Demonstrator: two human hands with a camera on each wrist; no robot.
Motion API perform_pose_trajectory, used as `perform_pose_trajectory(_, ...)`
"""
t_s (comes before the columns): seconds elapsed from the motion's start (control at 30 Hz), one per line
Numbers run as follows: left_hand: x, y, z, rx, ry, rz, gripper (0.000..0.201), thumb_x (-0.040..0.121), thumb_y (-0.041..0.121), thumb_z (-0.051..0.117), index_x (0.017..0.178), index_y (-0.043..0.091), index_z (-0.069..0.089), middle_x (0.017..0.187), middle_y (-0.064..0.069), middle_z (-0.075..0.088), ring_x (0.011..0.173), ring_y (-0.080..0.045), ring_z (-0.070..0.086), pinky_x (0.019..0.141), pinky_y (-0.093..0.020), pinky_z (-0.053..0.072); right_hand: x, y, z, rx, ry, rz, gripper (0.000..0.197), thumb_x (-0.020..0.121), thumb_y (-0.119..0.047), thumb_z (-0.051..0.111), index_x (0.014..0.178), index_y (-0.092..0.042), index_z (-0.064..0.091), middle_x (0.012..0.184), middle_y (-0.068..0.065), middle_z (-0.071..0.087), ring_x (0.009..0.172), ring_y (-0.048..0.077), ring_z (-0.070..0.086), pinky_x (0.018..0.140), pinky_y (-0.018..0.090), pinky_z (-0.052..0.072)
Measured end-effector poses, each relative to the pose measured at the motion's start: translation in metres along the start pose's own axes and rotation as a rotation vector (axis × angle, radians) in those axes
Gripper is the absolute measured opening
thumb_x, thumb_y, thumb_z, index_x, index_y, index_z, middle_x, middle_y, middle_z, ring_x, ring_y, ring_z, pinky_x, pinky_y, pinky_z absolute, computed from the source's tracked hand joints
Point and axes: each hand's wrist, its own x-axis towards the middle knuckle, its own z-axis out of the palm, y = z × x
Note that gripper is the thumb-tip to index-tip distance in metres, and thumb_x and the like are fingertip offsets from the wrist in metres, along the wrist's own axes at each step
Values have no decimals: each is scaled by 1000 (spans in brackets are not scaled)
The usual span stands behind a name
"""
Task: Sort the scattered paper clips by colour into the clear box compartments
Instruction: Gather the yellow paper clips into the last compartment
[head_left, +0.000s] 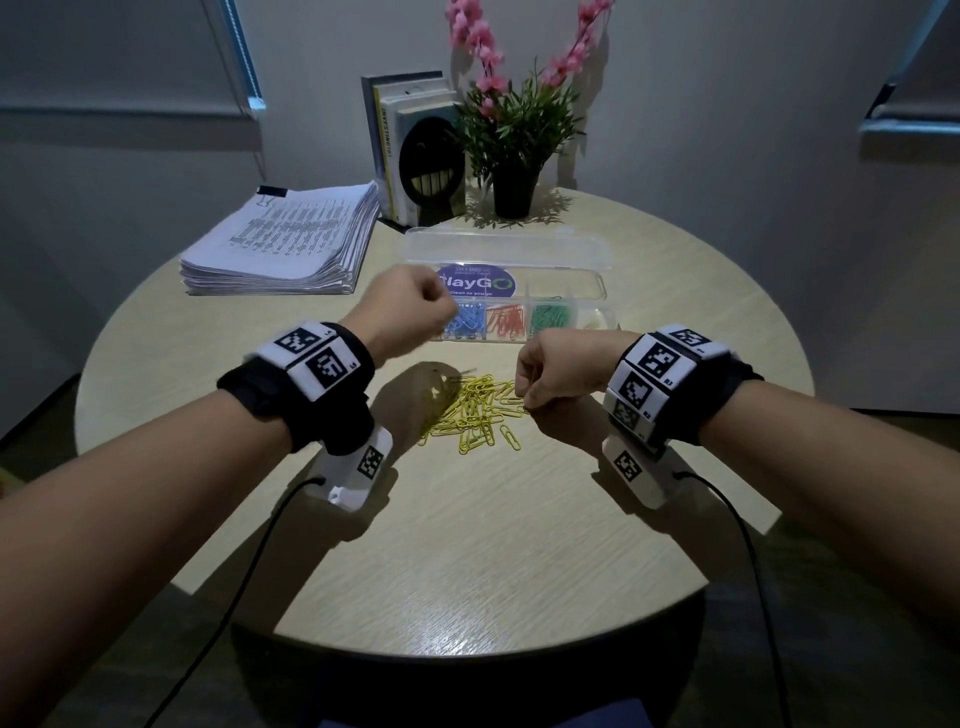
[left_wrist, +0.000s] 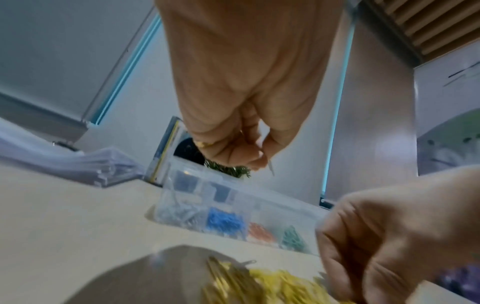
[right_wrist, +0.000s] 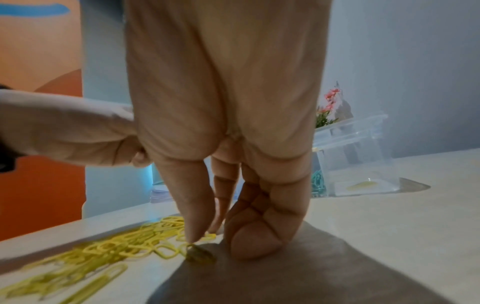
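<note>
From the head view, a round wooden tabletop (head_left: 519, 545) is seen, with a heap of yellow paper clips (head_left: 478, 413) lying loose near its middle. Behind the heap stands the clear box (head_left: 519, 317), its lid folded back; blue clips (head_left: 470, 322), red clips (head_left: 508, 322) and green clips (head_left: 551, 318) are kept in separate compartments side by side. The left hand (head_left: 410, 306) is raised over the box's left end with fingers curled. The right hand (head_left: 550, 376) is lowered to the heap's right edge, fingers curled downward. A stack of papers (head_left: 291, 244), some books (head_left: 415, 145) and a potted plant (head_left: 514, 145) are set at the back.

From the left wrist view, the left hand (left_wrist: 241, 92) is seen closed, a thin pale clip (left_wrist: 271, 169) pinched at its fingertips above the box (left_wrist: 233, 205).

From the right wrist view, the right hand (right_wrist: 226, 144) is seen with thumb and forefinger brought together on one yellow clip (right_wrist: 192, 245) at the heap's edge, the other fingers folded in.
</note>
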Motion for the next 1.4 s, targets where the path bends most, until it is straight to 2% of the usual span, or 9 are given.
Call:
perform_pose_trajectory(0.23,38,-7,-19,382,313,105,16,91,15,55,92,6,69,88,-8,66,82,-22,60,71,-30,49,6,-6,2,-179,17,0,4,87,-20,65,90,-19,64,81,-6,58,80,11,54,55,19,40)
perform_pose_trajectory(0.37,50,-15,-17,504,205,10,21,94,14,54,101,4,71,103,-15,69,95,-29,63,85,-35,51,7,-5,3,-185,26,-4,10,89,-21,61,96,-17,66,91,-1,62,86,15,56,65,22,44)
perform_pose_trajectory(0.5,37,-9,-19,480,184,70,21,94,18,51,101,6,67,100,-11,66,90,-25,59,72,-30,48,4,0,-3,-71,5,34,26,81,-27,72,102,-14,62,101,4,65,96,20,62,79,31,53)
perform_pose_trajectory(0.6,14,-5,-21,554,-96,50,26,87,29,66,106,12,62,101,-6,64,80,-16,56,57,-20,43,-2,2,-8,-121,-66,101,69,62,-40,86,118,-14,54,109,5,64,101,24,61,90,39,52)
perform_pose_trajectory(0.7,-2,-12,-14,845,-532,-87,81,67,46,80,134,16,45,118,-1,61,97,-18,59,82,-31,52,-1,-4,-6,-245,-91,107,84,61,-42,86,131,-13,48,123,7,61,110,26,58,85,30,45)
perform_pose_trajectory(0.77,-9,-15,-7,955,-643,-111,87,62,50,82,133,17,43,119,1,60,101,-19,58,84,-32,51,5,-11,-3,-224,-72,83,84,63,-41,85,132,-14,47,128,6,58,114,27,55,89,33,43)
perform_pose_trajectory(1.0,-16,-9,10,787,-558,19,65,74,40,77,130,17,50,120,1,61,103,-16,55,88,-28,47,19,-30,8,-188,-46,-42,79,71,-33,81,140,-20,43,133,4,55,118,24,52,98,37,45)
perform_pose_trajectory(1.2,-16,-13,-10,681,-581,-77,63,79,21,73,135,17,44,112,5,60,103,-17,58,88,-30,50,11,-35,23,-349,59,-177,103,64,-71,68,146,-26,25,140,8,35,128,28,36,102,46,40)
perform_pose_trajectory(1.4,-11,-24,-31,495,-517,-159,44,86,19,65,127,14,47,113,-2,61,90,-20,61,86,-36,52,22,-35,41,-720,150,-423,59,94,-62,27,133,-18,36,121,12,43,106,31,44,89,47,45)
